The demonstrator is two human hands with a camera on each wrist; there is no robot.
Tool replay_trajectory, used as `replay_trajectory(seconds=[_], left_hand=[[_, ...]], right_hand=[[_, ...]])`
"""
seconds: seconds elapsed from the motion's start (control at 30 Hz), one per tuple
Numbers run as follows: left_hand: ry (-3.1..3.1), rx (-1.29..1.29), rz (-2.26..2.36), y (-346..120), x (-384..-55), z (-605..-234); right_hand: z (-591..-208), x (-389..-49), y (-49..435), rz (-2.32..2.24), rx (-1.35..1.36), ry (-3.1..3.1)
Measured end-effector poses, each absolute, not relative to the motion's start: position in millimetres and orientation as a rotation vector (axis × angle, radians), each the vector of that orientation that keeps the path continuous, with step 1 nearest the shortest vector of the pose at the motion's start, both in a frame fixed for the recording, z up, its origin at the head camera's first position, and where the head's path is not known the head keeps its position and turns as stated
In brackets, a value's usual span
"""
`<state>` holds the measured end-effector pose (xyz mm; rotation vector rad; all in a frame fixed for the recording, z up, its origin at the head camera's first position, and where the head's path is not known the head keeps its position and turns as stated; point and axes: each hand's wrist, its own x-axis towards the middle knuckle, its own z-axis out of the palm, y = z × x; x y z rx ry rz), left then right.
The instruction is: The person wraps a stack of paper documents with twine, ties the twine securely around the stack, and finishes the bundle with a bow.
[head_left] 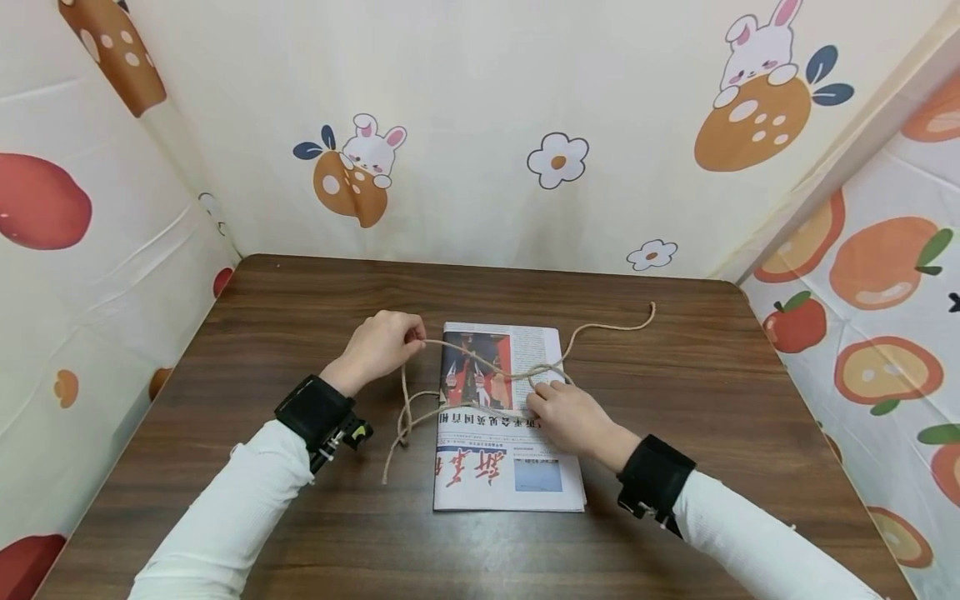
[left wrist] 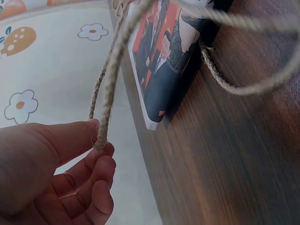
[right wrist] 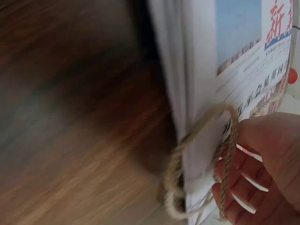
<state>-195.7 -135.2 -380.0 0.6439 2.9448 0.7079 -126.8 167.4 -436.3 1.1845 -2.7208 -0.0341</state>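
A folded newspaper stack (head_left: 487,492) lies on the table, with a photo on its far half and large red characters nearer the front. Beige twine (left wrist: 110,82) passes over it, crossing itself near the right edge. At the left of the paper my left hand (head_left: 381,346) pinches the twine between thumb and forefinger, raised above the table. Close to the right edge my right hand (head_left: 573,421) rests over the paper and pinches a loop of the twine (right wrist: 227,173) with thumb and fingers.
Loose twine curls on the brown wooden table (head_left: 322,542) left of the paper, and one end reaches toward the back right. Printed curtains (head_left: 465,208) with rabbits and fruit enclose the back and sides. Black bands (head_left: 318,417) with cameras sit on both wrists.
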Motion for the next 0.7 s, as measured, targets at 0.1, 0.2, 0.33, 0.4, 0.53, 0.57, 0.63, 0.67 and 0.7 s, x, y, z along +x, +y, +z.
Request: replay_trajectory(seconds=[0.1, 0.2, 0.33, 0.4, 0.53, 0.57, 0.63, 0.67, 0.7], left_hand=[[2.955, 0.638, 0.694, -136.1, -196.4, -379.5], [2.962, 0.641, 0.682, -136.8, -196.9, -379.2], [2.964, 0.651, 0.676, -136.5, -196.7, -379.1], [2.963, 0.653, 0.672, -136.3, -196.3, -379.1], [2.952, 0.647, 0.673, -136.0, -195.2, -379.0], [2.95, 0.649, 0.672, -136.2, -195.1, -379.3], [2.947, 0.648, 0.675, -136.9, -195.1, -379.4], [2.948, 0.651, 0.677, -137.5, -195.1, -379.3], [2.95, 0.653, 0.677, -138.1, -195.2, -379.0]], right_hand=[[-435.1, -124.8, 176.6, -0.023, 1.077, -2.786], [-432.0, -122.4, 183.5, 0.016, 0.942, -2.856], [-426.5, -119.2, 191.2, 0.083, 0.78, -2.937], [-424.5, -118.3, 195.2, 0.135, 0.699, -2.97], [-424.7, -118.2, 204.6, 0.225, 0.551, -3.006], [-425.5, -118.2, 207.1, 0.241, 0.522, -3.014], [-426.1, -117.8, 211.5, 0.253, 0.493, -3.023], [-425.8, -117.5, 213.3, 0.25, 0.491, -3.024], [-425.6, -117.3, 215.1, 0.249, 0.494, -3.021]])
